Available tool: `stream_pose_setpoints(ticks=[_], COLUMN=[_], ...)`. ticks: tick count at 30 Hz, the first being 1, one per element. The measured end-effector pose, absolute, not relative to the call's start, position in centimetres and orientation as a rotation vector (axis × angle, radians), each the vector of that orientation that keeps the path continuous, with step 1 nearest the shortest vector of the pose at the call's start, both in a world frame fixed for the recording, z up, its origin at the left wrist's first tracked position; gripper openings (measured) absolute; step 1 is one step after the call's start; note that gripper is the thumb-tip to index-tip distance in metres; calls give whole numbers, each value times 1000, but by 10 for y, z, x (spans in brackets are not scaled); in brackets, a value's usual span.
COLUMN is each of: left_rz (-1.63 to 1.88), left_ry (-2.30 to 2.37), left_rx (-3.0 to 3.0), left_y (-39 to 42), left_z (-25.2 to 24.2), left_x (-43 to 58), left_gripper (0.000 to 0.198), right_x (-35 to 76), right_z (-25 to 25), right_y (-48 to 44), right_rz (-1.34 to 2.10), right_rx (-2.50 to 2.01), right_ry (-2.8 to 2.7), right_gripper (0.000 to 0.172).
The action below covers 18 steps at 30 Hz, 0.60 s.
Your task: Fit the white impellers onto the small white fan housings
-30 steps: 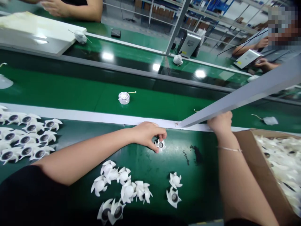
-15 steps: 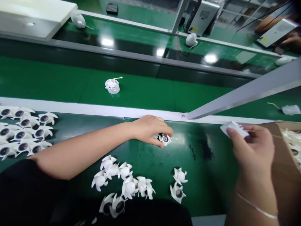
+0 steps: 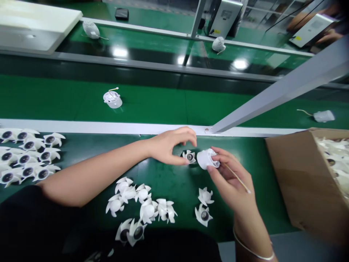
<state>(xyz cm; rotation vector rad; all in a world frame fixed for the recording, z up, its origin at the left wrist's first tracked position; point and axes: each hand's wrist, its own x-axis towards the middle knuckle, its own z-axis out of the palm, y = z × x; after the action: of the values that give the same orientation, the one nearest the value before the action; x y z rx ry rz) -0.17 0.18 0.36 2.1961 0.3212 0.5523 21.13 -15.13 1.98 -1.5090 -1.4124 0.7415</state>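
My right hand (image 3: 235, 179) grips a white round fan housing (image 3: 205, 159), tilted, with a thin yellowish wire trailing back over my palm. Just left of it, a small white fan blade wheel (image 3: 189, 157) stands on the green bench with its dark hub up. Around that wheel curves my left hand (image 3: 169, 146), thumb and fingers apart; the thumb tip is at its edge, and whether they touch I cannot tell. Several loose white blade wheels (image 3: 148, 209) lie nearer my body, and a pair (image 3: 204, 214) sits to their right.
Rows of blade wheels (image 3: 24, 158) cover the bench at the left. A cardboard box (image 3: 296, 182) of white parts stands at the right. Beyond the white rail, a fan housing (image 3: 113, 100) and another white part (image 3: 324, 116) rest on a green belt. A slanted metal post (image 3: 261, 100) rises at right.
My right hand has brought the housing leftward, close to the blade wheel. My left fingers have spread away from that wheel. The housing on the belt has shifted left in view.
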Motion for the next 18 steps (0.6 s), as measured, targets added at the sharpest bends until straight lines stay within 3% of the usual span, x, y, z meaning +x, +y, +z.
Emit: stream_pose_setpoints(ticks=[5,9,18], left_rz=[503,487,355], left_ry=[401,391,644], left_rx=[1869,1998,1921], left_y=[8,5,-3], left_z=[7,7,17], left_x=[-1,2,12], left_gripper=[27,20,18], right_x=[195,187,200], right_z=[26,19,8], right_y=[-150,-144,-129], right_rz=[394,369,523], right_rx=[-1483,-1509,-1487], right_ry=[-1872,-2039,-1851], right_gripper=[28,27,20])
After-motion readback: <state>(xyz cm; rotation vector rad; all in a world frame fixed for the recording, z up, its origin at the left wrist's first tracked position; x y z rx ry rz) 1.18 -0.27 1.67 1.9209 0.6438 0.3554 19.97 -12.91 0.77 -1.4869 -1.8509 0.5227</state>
